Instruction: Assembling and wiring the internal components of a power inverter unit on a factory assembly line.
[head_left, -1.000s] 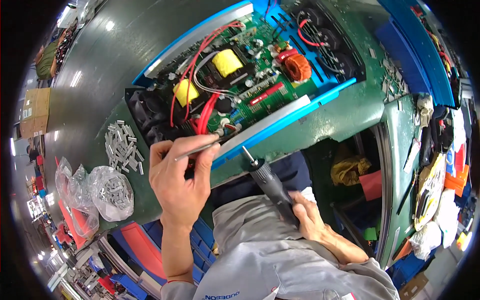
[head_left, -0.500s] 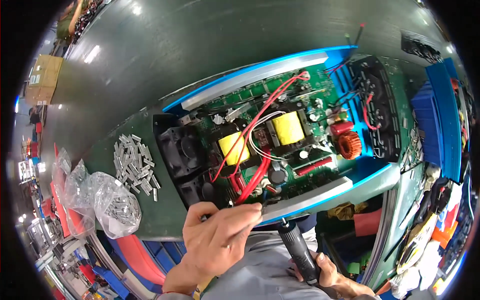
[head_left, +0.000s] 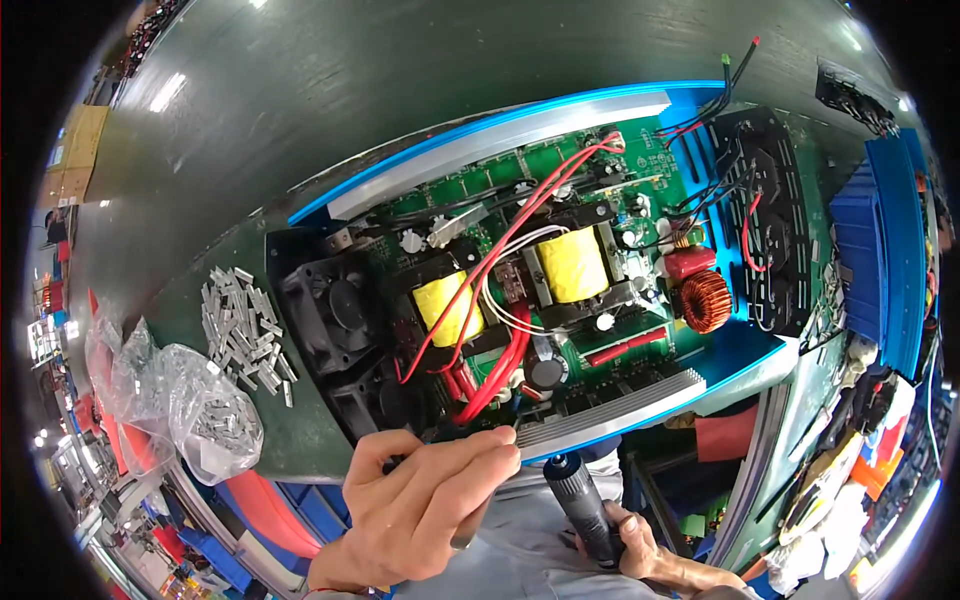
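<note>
An open blue metal case point(head_left: 745, 362) stands tilted before me with a green circuit board point(head_left: 470, 185) inside. The board carries two yellow-wrapped transformers point(head_left: 572, 266), a copper-wound toroid coil point(head_left: 705, 301) and red wires point(head_left: 510, 362). My left hand point(head_left: 425, 505) is closed on the case's near edge, its fingertips at the end of the silver heat sink point(head_left: 620, 408). Below that edge, my right hand point(head_left: 640, 545) grips a black electric screwdriver point(head_left: 585, 510), nose up against the case's near side. Its bit is hidden there.
Black fans point(head_left: 335, 305) sit at the case's left end, a black slotted end panel point(head_left: 765, 220) at its right. Small silver metal bars point(head_left: 240, 325) lie in a heap at left, beside a clear plastic bag point(head_left: 215, 420) of more. Blue bins point(head_left: 858, 265) stand at right.
The screwdriver has come up closer to the case's near side, and its bit no longer shows. The case and my left hand appear slightly further left in view.
</note>
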